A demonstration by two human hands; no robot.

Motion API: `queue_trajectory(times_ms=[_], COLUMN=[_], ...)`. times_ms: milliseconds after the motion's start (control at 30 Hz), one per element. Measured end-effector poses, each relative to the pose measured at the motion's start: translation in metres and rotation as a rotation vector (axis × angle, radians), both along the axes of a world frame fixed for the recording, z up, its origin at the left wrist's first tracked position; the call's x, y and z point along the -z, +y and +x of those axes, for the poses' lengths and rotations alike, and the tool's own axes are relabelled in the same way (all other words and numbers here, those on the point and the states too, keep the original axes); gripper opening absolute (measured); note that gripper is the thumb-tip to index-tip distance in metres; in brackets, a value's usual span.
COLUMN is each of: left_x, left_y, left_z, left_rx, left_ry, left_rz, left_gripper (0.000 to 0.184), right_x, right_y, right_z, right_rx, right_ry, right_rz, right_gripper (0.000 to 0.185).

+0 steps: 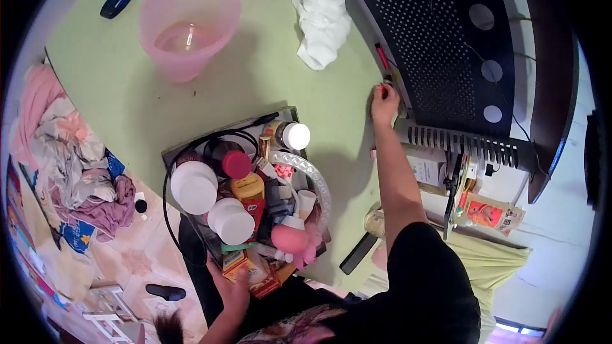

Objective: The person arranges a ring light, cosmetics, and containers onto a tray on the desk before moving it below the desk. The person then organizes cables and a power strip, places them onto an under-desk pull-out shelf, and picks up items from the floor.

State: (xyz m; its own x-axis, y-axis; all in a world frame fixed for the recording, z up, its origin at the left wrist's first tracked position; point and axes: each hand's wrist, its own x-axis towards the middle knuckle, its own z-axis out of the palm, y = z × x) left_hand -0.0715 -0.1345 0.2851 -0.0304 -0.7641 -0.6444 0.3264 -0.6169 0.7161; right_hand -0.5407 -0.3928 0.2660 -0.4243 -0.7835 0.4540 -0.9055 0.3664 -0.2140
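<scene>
My left hand (231,293) is closed round the near side of a full box (293,114), its thumb beside a yellow and red carton (245,267). The box holds white-lidded jars (193,188), a red-capped bottle (236,164), a yellow-capped container (247,186), a pink pump bottle (290,237) and a coiled black cable (167,194). Stretched out to the table's far right edge, my right hand (385,107) has its fingers pinched together. Something small, red and dark shows at the fingertips, too small to name. A red item (382,56) lies just beyond.
On the green table (268,44) stand a translucent pink bin (190,25) and a crumpled white cloth (322,24). A black perforated panel (440,38) borders the right side. A dark flat object (359,253) lies near the front edge. Clothes (76,159) are heaped at left.
</scene>
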Motion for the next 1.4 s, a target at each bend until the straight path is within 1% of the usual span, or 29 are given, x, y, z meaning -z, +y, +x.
queue_trajectory(times_ms=[67,100,167,200,267,333,400,433,500,533,600,633,667,733,767,800,867,900,933,1000,1033,1133,1167,1267,1333,1367,1400], left_x=[0.001,0.000,0.000,-0.001,-0.005,-0.004,-0.002,-0.002,-0.004,-0.007,-0.009,-0.009,-0.008,-0.002,0.000,-0.001,-0.003,-0.003,-0.003,-0.003,-0.004,0.000,0.001,-0.004,-0.006,-0.006,-0.006], left_y=[-0.001,-0.001,0.001,-0.001,-0.005,-0.003,-0.002,-0.001,-0.002,-0.004,-0.008,-0.009,-0.009,-0.002,0.001,0.000,-0.003,-0.002,-0.002,-0.003,-0.005,0.002,0.004,-0.004,-0.006,-0.007,-0.008], left_z=[0.002,0.003,0.003,0.003,0.003,0.004,0.005,0.005,0.006,0.005,0.006,0.005,0.004,0.005,0.007,0.008,0.008,0.008,0.007,0.006,0.007,0.009,0.009,0.008,0.009,0.010,0.010], left_rx=[0.027,0.029,0.034,0.039,0.042,0.050,0.059,0.062,0.066,0.056,0.051,0.054,0.055,0.052,0.053,0.049,0.064,0.067,0.056,0.041,0.056,0.079,0.079,0.067,0.080,0.086,0.090], left_ry=[-0.013,-0.012,-0.017,-0.017,-0.009,0.000,0.006,-0.001,-0.015,0.002,0.029,0.021,0.014,0.019,0.014,0.012,0.075,0.077,0.071,0.066,0.059,0.038,0.023,0.068,0.068,0.076,0.076], left_rz=[0.011,0.021,0.036,0.034,0.017,0.009,-0.002,0.023,0.049,0.053,0.060,0.031,0.003,0.028,0.050,0.056,0.073,0.081,0.067,0.057,0.045,0.043,0.049,0.011,0.014,0.017,0.014], left_gripper=[0.081,0.080,0.079,0.079,0.077,0.077,0.076,0.076,0.076,0.077,0.078,0.079,0.080,0.080,0.080,0.080,0.081,0.081,0.082,0.082,0.083,0.083,0.083,0.083,0.083,0.083,0.083], right_x=[-0.013,-0.013,-0.016,-0.016,-0.011,-0.015,-0.010,-0.008,-0.004,-0.001,-0.003,-0.007,-0.010,-0.012,-0.018,-0.016,-0.009,-0.010,-0.009,-0.004,-0.006,-0.006,-0.009,-0.024,-0.024,-0.023,-0.022], right_y=[0.013,0.017,0.024,0.021,0.001,-0.025,-0.053,-0.067,-0.088,-0.094,-0.096,-0.093,-0.086,-0.066,-0.053,-0.042,-0.022,-0.013,-0.010,-0.009,-0.014,-0.038,-0.049,-0.079,-0.098,-0.099,-0.098], right_z=[0.049,0.046,0.034,0.023,-0.004,-0.014,-0.017,-0.022,-0.030,-0.031,-0.033,-0.034,-0.034,-0.020,0.006,0.014,0.021,0.017,0.007,-0.017,-0.026,-0.029,-0.026,0.019,0.022,0.022,0.021], right_rx=[-0.215,-0.203,-0.094,-0.088,0.046,-0.093,-0.201,-0.197,0.034,0.038,0.209,0.211,0.075,-0.203,-0.288,-0.290,-0.363,-0.273,-0.272,-0.033,0.005,-0.020,-0.127,-0.182,-0.188,-0.186,-0.209], right_ry=[-0.102,-0.104,-0.098,-0.097,-0.065,-0.035,-0.057,-0.062,-0.165,-0.168,-0.130,-0.120,-0.188,-0.333,-0.311,-0.314,-0.394,-0.299,-0.297,0.079,0.005,-0.068,-0.207,-0.267,-0.478,-0.481,-0.482], right_rz=[-0.116,-0.116,-0.094,-0.097,-0.050,0.029,-0.048,-0.049,0.020,0.021,0.153,0.153,0.139,0.117,0.043,0.050,-0.153,-0.131,-0.126,-0.157,-0.131,-0.122,-0.114,-0.118,0.125,0.121,0.199], right_gripper=[0.040,0.040,0.046,0.046,0.048,0.049,0.052,0.052,0.053,0.053,0.055,0.055,0.045,0.027,0.021,0.021,0.018,0.019,0.019,0.025,0.035,0.040,0.046,0.048,0.047,0.047,0.045])
